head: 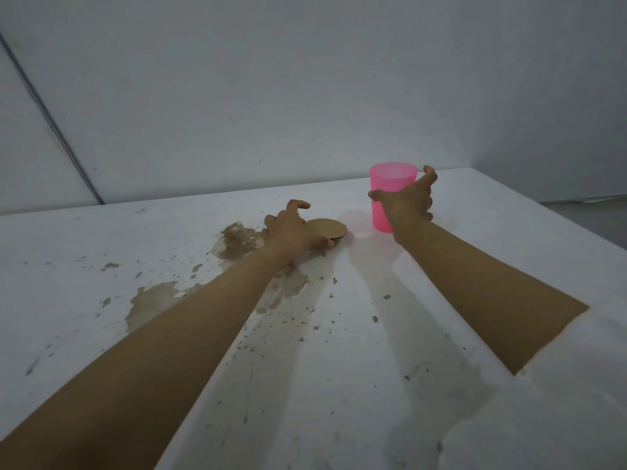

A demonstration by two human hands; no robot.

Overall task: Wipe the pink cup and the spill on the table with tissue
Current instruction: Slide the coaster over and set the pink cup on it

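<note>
We are reaching our right hand (pixel 405 201), fingers spread wide, around the upright pink cup (pixel 390 188); our left hand (pixel 291 230), fingers curled loosely, is pressing the brown disc (pixel 327 228) beside the spill (pixel 237 242). We should be gripping low and steady.

The pink cup (pixel 390 198) looks translucent smooth plastic, the round disc (pixel 327 228) matt cardboard, the table (pixel 441 300) matt white.

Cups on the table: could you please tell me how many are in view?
1. The pink cup stands upright on the far right of the table, with the right hand spread around it. None other shows; the arms hide little of the tabletop.
</note>
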